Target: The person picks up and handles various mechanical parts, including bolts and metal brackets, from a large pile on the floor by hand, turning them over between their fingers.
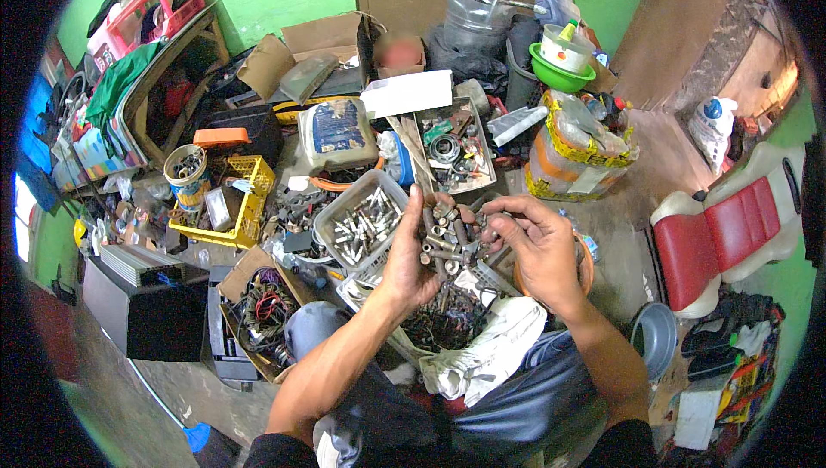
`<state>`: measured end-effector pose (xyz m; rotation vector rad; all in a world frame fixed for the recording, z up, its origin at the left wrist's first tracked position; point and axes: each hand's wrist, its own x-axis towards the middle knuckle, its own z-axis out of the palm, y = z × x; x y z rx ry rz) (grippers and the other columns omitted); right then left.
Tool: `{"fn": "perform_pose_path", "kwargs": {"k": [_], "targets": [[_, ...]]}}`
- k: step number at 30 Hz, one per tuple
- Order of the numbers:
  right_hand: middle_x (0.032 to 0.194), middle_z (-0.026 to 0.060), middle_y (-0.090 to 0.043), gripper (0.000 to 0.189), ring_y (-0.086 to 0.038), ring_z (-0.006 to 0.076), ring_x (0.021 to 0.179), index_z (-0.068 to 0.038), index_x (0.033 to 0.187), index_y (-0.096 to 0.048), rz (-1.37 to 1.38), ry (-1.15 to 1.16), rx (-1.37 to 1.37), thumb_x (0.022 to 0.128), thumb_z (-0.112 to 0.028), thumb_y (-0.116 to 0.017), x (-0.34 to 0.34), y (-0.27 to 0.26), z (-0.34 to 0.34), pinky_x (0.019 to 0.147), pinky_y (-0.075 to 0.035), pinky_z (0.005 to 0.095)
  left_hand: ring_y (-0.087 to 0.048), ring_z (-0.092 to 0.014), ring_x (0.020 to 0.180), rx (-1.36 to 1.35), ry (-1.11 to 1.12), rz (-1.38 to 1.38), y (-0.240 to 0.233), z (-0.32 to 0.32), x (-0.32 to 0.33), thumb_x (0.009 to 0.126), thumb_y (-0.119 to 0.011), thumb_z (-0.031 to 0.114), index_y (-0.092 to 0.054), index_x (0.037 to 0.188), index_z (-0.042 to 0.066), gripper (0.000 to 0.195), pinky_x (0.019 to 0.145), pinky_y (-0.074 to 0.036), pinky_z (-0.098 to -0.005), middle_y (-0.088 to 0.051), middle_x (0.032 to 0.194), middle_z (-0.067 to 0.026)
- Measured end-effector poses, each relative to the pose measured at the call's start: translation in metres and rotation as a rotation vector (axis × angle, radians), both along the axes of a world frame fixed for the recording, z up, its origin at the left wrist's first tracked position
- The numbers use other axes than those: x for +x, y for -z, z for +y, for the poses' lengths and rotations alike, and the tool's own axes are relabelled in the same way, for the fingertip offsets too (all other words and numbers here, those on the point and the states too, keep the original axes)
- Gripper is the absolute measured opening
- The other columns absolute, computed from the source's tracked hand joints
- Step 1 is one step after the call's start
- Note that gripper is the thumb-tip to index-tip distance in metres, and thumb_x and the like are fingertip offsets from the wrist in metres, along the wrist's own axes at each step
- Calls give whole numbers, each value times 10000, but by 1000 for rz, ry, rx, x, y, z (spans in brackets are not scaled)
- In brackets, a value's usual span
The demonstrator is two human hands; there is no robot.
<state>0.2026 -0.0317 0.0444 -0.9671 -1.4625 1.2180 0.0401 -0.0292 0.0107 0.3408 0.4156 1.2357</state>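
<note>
My left hand (405, 268) cups a pile of metal bolts and small metal fittings (446, 239). At the right side of that pile is my right hand (539, 242), its thumb and fingers pinched on a small metal piece that they partly hide. Below both hands, a white sack (500, 352) lies open between my knees with a dark tangle of small parts (445, 323) in it. Just left of the pile stands a clear plastic tub (321, 236) with many spark plugs (361, 226). An orange round container (586, 261) is partly covered by my right hand.
Farther off is a box of mixed hardware (487, 174). To the left are a yellow crate (258, 200) and a cardboard box of wires (277, 365). A taped bundle (561, 171), a grey basin (655, 345) and a red-and-white seat (742, 216) stand on the right.
</note>
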Motion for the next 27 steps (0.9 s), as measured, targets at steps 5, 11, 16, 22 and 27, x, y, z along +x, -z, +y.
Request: {"fn": "perform_pose_path", "kwargs": {"k": [5, 11, 16, 22, 27], "targets": [[964, 60, -612, 163, -588, 94, 796, -9, 997, -625, -25, 11, -52, 947, -83, -489, -2, -3, -5, 669, -464, 223, -613, -181, 805, 57, -35, 83, 6, 1, -2, 946, -366, 555, -506, 1015, 101, 480, 728, -525, -322, -632, 897, -99], [810, 66, -582, 156, -544, 147, 704, -16, 926, -624, -250, 73, 235, 875, -163, -612, -9, -7, -10, 635, -456, 292, -594, -179, 849, 149, -94, 166, 6, -2, -3, 971, -337, 517, -508, 1044, 84, 472, 754, -501, -326, -618, 944, -110], [729, 76, -528, 311, -531, 202, 635, -34, 839, -613, -581, 102, 438, 745, -286, -769, -17, -7, -15, 584, -434, 323, -549, -145, 867, 166, -232, 410, 10, -2, 3, 1002, -291, 460, -518, 1039, 52, 469, 801, -451, -295, -584, 949, -82], [709, 59, -523, 250, -490, 164, 600, -39, 840, -618, -502, 105, 350, 762, -233, -755, -23, -1, -15, 563, -415, 300, -509, -129, 902, 347, -334, 646, 22, 0, 3, 1016, -270, 426, -521, 1024, 34, 465, 861, -403, -280, -571, 955, -73], [730, 54, -567, 185, -494, 128, 626, -26, 883, -614, -402, 62, 219, 817, -176, -699, -19, 4, -14, 570, -413, 285, -523, -128, 889, 393, -329, 670, 20, -3, 6, 1023, -256, 400, -516, 1011, 37, 448, 836, -423, -274, -586, 965, -81]]}}
